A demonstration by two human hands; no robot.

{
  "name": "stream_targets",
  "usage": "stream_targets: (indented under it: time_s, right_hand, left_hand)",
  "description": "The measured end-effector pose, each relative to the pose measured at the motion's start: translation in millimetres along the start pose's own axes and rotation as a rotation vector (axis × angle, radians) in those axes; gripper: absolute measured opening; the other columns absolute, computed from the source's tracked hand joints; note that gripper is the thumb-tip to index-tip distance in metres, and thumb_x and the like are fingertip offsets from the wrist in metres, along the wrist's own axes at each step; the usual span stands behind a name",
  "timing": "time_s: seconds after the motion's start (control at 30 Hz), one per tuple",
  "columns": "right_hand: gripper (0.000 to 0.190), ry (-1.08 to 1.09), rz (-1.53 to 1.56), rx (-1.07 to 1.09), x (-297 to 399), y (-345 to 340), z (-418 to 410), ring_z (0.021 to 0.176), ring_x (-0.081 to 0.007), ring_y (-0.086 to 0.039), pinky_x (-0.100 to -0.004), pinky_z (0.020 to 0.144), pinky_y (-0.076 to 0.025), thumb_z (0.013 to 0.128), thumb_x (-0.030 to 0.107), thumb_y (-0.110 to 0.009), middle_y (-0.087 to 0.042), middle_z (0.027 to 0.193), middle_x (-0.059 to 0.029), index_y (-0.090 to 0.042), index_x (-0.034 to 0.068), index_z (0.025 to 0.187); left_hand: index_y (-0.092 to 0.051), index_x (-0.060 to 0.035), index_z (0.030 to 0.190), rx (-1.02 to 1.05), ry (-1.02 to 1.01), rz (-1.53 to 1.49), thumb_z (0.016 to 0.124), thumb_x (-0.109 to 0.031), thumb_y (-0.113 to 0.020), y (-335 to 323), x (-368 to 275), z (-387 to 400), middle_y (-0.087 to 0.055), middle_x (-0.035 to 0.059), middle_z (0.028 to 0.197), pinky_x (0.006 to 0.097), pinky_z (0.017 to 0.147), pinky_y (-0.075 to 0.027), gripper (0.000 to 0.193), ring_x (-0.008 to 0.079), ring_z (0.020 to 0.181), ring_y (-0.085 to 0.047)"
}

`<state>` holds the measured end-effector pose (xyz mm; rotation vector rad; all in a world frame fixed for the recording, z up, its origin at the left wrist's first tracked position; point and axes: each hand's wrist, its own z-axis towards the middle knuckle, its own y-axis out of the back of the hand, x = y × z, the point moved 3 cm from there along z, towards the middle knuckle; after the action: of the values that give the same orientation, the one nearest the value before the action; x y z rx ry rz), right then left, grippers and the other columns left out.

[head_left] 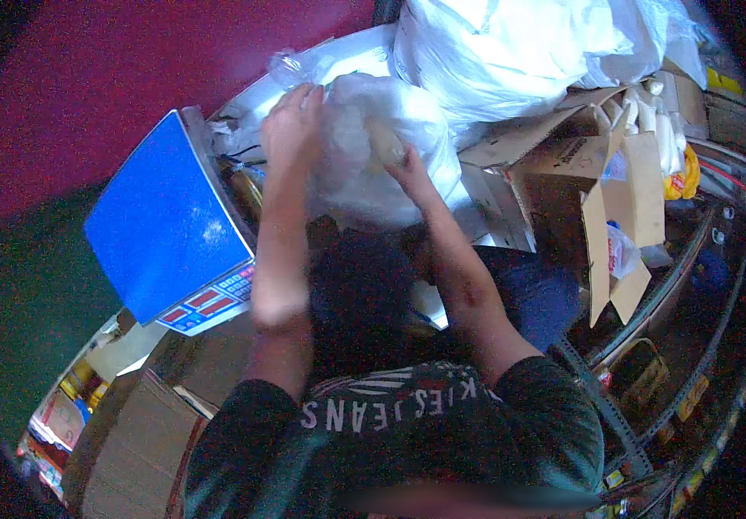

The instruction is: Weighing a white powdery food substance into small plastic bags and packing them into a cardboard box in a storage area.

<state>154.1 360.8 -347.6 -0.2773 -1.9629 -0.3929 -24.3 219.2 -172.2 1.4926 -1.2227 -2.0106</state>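
A white translucent plastic bag (425, 130) sits in front of me, its upper part bulging. My left hand (292, 126) grips the left side of this bag near its top, slightly blurred by motion. On the other side, my right hand (410, 174) has its fingers around a pale tan item (385, 141) at the bag's middle. Blur hides what that item is, and whether it lies inside the plastic or in front of it cannot be told. The bag's contents show only as pale shapes.
A scale (165, 220) with a blue plate and keypad stands left. Large white sacks (496, 58) are piled ahead. An open cardboard box (639, 188) is at right, beside rolled white bags (665, 133). Another carton (139, 447) lies lower left. Metal shelving (606, 415) runs along the right.
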Motion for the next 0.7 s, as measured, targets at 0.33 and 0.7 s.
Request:
stream_targets:
  time_s: [0.33,0.7]
  right_hand:
    - [0.063,0.211,-0.065,-0.074,-4.2,32.2,-49.1,0.107,-0.0189,-0.042,-0.0293,0.092,-0.033,0.075,0.000,-0.059,-0.043,0.120,-0.0107,-0.026,0.003,0.130]
    - [0.062,0.226,0.027,-0.049,89.4,60.8,-93.0,0.106,-0.0188,-0.044,-0.0285,0.090,-0.034,0.073,0.003,-0.059,-0.046,0.116,-0.0097,-0.033,0.007,0.128]
  left_hand:
    - [-0.064,-0.0114,0.080,-0.188,-0.277,0.083,0.082,-0.030,-0.048,51.7,-65.2,-29.1,-0.062,0.0089,0.080,0.0416,0.065,-0.045,0.025,0.0284,0.072,-0.060]
    - [-0.062,-0.0077,0.083,-0.153,-0.242,0.059,0.075,-0.012,-0.051,67.5,-64.8,-47.8,-0.059,0.0118,0.091,0.0410,0.068,-0.046,0.014,0.0286,0.081,-0.058]
